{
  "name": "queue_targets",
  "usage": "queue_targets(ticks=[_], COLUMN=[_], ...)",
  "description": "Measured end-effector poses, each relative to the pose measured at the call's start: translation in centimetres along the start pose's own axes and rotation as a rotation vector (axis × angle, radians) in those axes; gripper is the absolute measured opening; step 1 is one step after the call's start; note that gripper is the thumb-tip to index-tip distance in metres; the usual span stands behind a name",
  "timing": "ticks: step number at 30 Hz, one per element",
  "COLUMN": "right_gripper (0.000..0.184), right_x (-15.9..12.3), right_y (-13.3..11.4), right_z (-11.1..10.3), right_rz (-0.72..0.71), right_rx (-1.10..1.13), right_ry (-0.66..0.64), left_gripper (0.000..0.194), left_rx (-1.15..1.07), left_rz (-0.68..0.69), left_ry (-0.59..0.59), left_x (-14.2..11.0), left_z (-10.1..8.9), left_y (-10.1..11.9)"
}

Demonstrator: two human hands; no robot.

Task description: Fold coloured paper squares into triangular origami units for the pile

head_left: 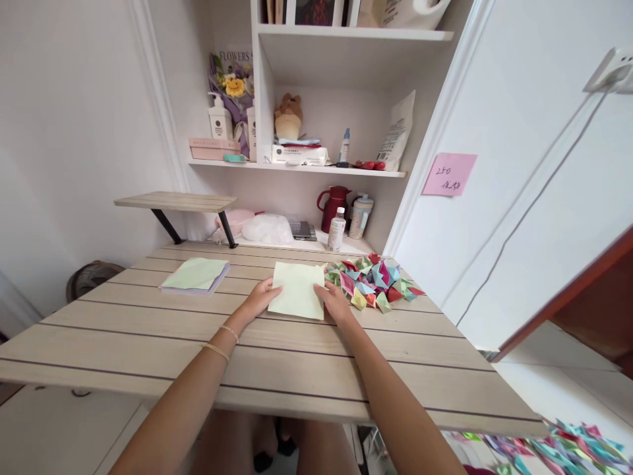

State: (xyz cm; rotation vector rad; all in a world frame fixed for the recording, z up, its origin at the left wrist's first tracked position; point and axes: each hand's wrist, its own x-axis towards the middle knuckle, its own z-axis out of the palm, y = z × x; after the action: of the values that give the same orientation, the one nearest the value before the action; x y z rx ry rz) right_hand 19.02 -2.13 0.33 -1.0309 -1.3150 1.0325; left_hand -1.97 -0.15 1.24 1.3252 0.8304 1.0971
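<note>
Left hand [258, 297] and right hand [334, 300] pinching, thumbs [275, 291] inward, 2 forearms [198, 373] outstretched

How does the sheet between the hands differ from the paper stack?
The sheet is held at its sides by the left hand and right hand; the paper stack lies untouched. The paper stack shows purplish layers beneath its top; the sheet shows only pale green. Both have pale green upper faces.

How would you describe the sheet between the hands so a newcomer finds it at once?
On the plank-topped table, the left hand and right hand hold a pale green paper square by its sides. A paper stack lies to its left, a folded-paper pile to its right. Unlike the pile, it is flat; unlike the stack, it is held.
</note>
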Motion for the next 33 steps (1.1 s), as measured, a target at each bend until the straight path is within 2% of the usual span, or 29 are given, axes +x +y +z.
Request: queue_targets(ticks=[4, 8, 11, 14, 21, 23, 27, 29, 31, 33], right_gripper=[0.028, 0.026, 0.035, 0.046, 0.039, 0.037, 0.028, 0.025, 0.023, 0.024], right_x=[0.2, 0.1, 0.0, 0.0, -0.9, -1.1, -1.2, -1.2, -1.2, -1.0], right_y=[0.1, -0.2, -0.5, -0.5, -0.4, -0.7, -1.1, -1.0, -0.6, -0.1], right_z=[-0.2, -0.3, -0.2, 0.2, 0.9, 0.8, 0.8, 1.0, 1.2, 1.3], right_rz=[0.135, 0.181, 0.142, 0.054, -0.108, -0.142, -0.187, -0.205, -0.206, -0.176], right_rx=[0.215, 0.234, 0.203, 0.162, -0.112, -0.145, -0.172, -0.192, -0.224, -0.247], right_ry=[0.004, -0.059, -0.124, -0.198, -0.377, -0.404, -0.457, -0.474, -0.441, -0.343], left_gripper=[0.038, 0.031, 0.034, 0.04, 0.041, 0.041, 0.044, 0.046, 0.045, 0.042], left_rx=[-0.051, -0.105, -0.241, -0.343, -0.208, -0.166, -0.087, -0.039, -0.014, -0.021], left_rz=[-0.019, -0.029, -0.034, -0.081, -0.066, -0.092, -0.141, -0.146, -0.144, -0.153], left_ry=[0.04, 0.119, 0.146, 0.113, 0.187, 0.137, -0.045, -0.084, -0.089, -0.101], left_x=[0.2, 0.2, 0.1, 0.2, 0.2, 0.0, -0.2, -0.2, -0.2, -0.3], left_z=[-0.3, -0.7, -0.8, -0.6, -0.3, -0.3, 0.0, 0.3, 0.5, 0.8], left_y=[-0.1, 0.2, 0.7, 1.0, 0.2, 0.0, -0.4, -0.5, -0.6, -0.5])
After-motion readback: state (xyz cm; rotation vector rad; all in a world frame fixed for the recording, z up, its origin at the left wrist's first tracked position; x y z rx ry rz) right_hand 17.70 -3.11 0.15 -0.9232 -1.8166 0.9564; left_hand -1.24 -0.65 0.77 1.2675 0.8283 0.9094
